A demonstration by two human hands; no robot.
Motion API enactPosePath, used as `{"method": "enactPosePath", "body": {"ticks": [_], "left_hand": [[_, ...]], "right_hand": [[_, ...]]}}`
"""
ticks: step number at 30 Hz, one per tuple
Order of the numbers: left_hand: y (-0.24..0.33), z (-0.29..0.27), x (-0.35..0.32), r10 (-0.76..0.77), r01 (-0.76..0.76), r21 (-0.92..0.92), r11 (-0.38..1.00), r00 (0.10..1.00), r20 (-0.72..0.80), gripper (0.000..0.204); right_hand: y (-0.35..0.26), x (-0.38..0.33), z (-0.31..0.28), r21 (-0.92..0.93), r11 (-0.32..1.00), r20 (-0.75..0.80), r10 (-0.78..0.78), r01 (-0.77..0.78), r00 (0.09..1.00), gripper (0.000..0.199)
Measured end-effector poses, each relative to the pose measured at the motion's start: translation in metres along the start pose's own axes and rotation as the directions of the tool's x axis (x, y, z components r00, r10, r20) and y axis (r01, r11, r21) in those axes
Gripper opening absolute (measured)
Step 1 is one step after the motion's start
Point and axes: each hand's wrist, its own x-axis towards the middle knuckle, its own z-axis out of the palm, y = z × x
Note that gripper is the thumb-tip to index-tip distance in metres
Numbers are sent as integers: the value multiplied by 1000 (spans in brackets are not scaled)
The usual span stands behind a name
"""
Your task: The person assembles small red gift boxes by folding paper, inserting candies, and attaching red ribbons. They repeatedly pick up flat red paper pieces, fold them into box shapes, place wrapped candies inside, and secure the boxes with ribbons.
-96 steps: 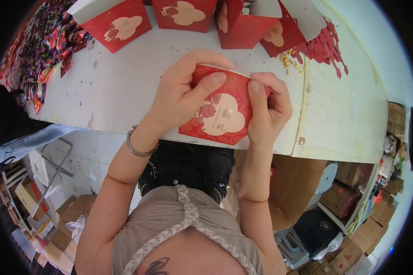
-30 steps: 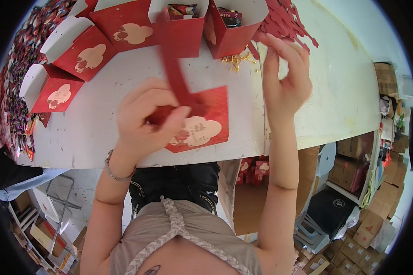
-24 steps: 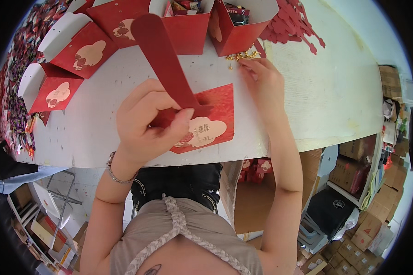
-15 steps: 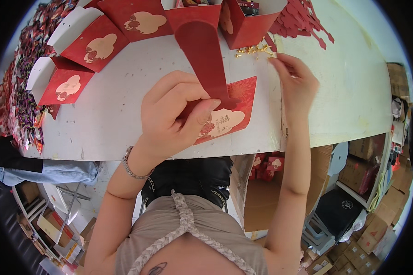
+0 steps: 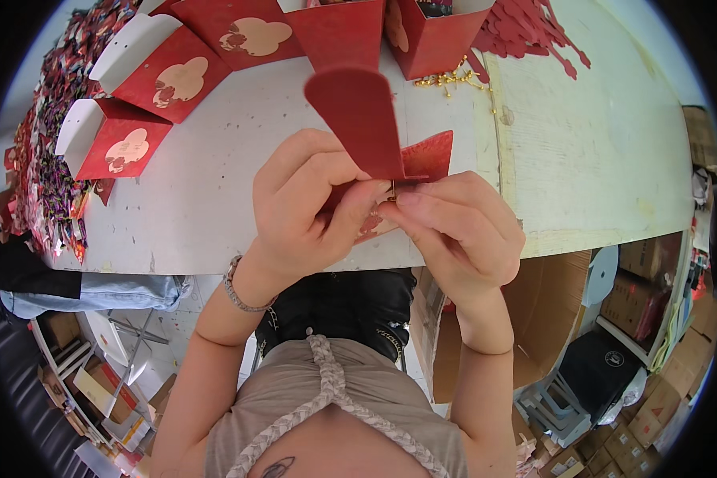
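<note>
Over the near middle of the table, my left hand (image 5: 299, 207) is closed on a folded red card box (image 5: 430, 155), thumb pressed near its top edge. A wide dark red card strap (image 5: 358, 119) with a rounded end stands up from the box beside those fingers. My right hand (image 5: 470, 227) is pinched against the same edge, its fingertips touching or nearly touching my left thumb. Between the fingertips shows a sliver of a small gold fastener, mostly hidden. Similar gold fasteners (image 5: 450, 80) lie in a loose pile beyond.
Several red gift boxes (image 5: 179, 80) with pale flower-shaped labels stand along the far left. Dark red card straps (image 5: 526, 32) are heaped at the far right. A mound of wrapped sweets (image 5: 56, 159) covers the left edge. Below the table sits an open cardboard box (image 5: 534, 319).
My right hand has come from the gold fastener pile down to the red box and meets my left hand there. The strap now stands more upright toward me.
</note>
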Motion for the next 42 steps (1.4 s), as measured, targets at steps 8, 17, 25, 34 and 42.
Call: {"method": "enactPosePath", "body": {"ticks": [8, 17, 25, 34, 42], "left_hand": [[4, -4, -4, 92, -91, -17, 996, 993, 72, 25], [3, 4, -13, 146, -146, -27, 989, 989, -23, 25], [1, -5, -17, 199, -200, 73, 977, 980, 21, 15], [31, -30, 20, -197, 176, 106, 979, 951, 239, 18], [10, -45, 67, 120, -311, 404, 860, 894, 432, 46]], "right_hand": [[-9, 6, -11, 23, 992, 133, 124, -128, 983, 23], [-17, 17, -21, -55, 996, 288, 84, -71, 954, 22], [-26, 14, -21, -300, 954, 228, 59, 12, 972, 27], [13, 18, 2, -23, 991, 141, -131, 135, 981, 32], [25, 14, 6, 73, 973, 85, -223, 217, 971, 29]]}}
